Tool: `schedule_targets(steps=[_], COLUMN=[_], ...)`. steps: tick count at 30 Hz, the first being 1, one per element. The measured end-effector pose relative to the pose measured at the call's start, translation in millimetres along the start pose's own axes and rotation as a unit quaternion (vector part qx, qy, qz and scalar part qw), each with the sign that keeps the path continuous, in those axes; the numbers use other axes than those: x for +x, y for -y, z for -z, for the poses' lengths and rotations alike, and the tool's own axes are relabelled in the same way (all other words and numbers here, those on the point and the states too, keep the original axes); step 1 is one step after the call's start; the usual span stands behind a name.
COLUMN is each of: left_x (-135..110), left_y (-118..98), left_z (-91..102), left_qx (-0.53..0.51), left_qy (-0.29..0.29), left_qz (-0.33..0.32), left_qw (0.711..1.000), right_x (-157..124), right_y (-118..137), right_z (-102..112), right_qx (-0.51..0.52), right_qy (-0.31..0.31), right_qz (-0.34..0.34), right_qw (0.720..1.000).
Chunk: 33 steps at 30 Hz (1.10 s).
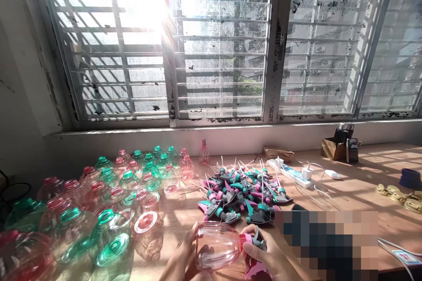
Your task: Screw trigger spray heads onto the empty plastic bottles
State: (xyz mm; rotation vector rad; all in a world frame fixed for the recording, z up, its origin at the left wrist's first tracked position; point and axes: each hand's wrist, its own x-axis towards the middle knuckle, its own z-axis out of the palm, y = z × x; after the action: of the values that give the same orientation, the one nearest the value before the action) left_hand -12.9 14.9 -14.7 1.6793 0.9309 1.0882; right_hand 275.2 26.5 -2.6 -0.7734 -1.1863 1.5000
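Currently left hand (182, 258) cups bottle (216, 246), fingers curled round it. Right hand (267, 260) fingers pinch sprayer (256, 239) at its neck.

Sunlit wooden table (362, 189) under pink and green bottles (108, 193), a heap of spray heads (240, 193), a power strip (290, 173)

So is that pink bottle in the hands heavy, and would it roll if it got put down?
Probably light: the bottle looks clear and empty. Its round body would likely roll, though the spray head at its neck might catch and stop it. It looks like thin plastic, so a hard squeeze from the left hand may dent it.
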Motion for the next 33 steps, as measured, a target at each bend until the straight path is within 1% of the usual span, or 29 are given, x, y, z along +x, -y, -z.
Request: schedule_targets(steps=[3,5,7,9,13,16,19,22,27,29,33], left_x=[2.2,3.1,2.7,1.6,-0.2,-1.0,-1.5,-1.1,1.1,2.1,2.1], left_y=[5.0,9.8,12.0,9.4,-6.4,-15.3,-15.3,-8.8,1.5,0.7,-8.0], left_z=[-4.9,-7.1,-6.9,-4.5,1.1,0.2,-4.3,-6.9,-3.3,-2.1,-3.9], left_qx=[0.0,0.001,0.003,0.015,0.049,0.046,0.012,-0.011,0.056,0.034,-0.023], left_qy=[-0.018,-0.022,-0.021,-0.017,0.002,-0.003,0.001,0.012,-0.004,-0.004,0.02], left_qz=[-0.04,-0.048,-0.038,-0.031,-0.032,-0.015,0.018,0.003,-0.044,-0.044,-0.015], left_qw=[0.999,0.999,0.999,0.999,0.998,0.999,1.0,1.0,0.997,0.998,0.999], right_x=[-1.6,-2.5,-2.7,-2.2,-1.0,-1.3,-2.3,-2.9,-0.3,2.0,4.2], right_y=[2.6,3.8,4.3,4.1,2.7,2.5,3.1,2.8,-4.1,-7.0,-7.8], right_z=[-1.6,-2.7,-3.4,-3.3,-2.2,-2.3,-3.6,-4.5,0.6,3.6,5.3], right_qx=[-0.001,0.003,0.003,-0.003,-0.009,-0.01,0.002,0.011,0.005,0.001,0.006], right_qy=[-0.019,-0.024,-0.021,-0.015,0.004,-0.002,-0.025,-0.03,-0.013,-0.002,0.026], right_qz=[-0.008,-0.011,-0.007,-0.003,-0.007,-0.019,-0.015,-0.004,-0.01,-0.006,-0.007], right_qw=[1.0,1.0,1.0,1.0,1.0,1.0,1.0,0.999,1.0,1.0,1.0])
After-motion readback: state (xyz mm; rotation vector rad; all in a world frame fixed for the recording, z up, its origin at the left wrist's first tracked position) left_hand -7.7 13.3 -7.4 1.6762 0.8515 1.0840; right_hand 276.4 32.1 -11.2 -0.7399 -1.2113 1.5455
